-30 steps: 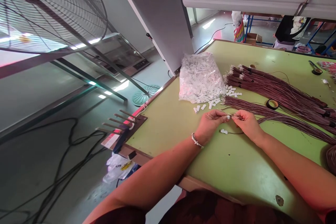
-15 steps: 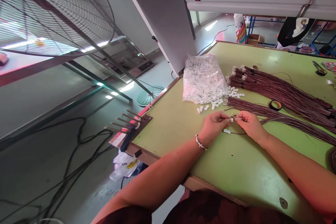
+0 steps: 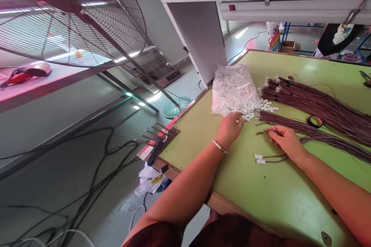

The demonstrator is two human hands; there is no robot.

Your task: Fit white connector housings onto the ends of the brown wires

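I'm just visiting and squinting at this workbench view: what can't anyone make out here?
All in the head view:
- Whether the left hand grips any of the white connectors: its own fingers hide it.
- How many brown wires the right hand pinches: its fingers cover them.
- The words on the label of the plastic bag: too small.
- The far ends of the wire bundles: cut off by the right edge.

Reaching with left hand (image 3: 230, 128) near loose white connectors (image 3: 269, 106) beside clear bag (image 3: 235, 88); pinching thin wires (image 3: 261, 132) in right hand (image 3: 285, 141), over green table (image 3: 193, 139).
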